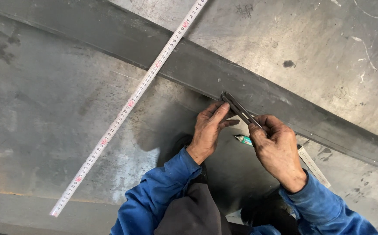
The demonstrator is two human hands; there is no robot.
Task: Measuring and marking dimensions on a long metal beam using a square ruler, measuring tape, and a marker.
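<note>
Steel plate (pixel 45 109), large, grey. Raised steel bar (pixel 284 104), crossing diagonally. Tape measure (pixel 128 106), left, lying across both. Your left hand (pixel 208 130) and right hand (pixel 276 152) both pinch the folding square (pixel 241 112) against the bar. Marker (pixel 243 139), near right fingers.

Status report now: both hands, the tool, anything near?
Left hand and right hand both pressing a metal square against the steel beam. Green-tipped marker in right grip. Tape measure lies across beam, apart.
</note>
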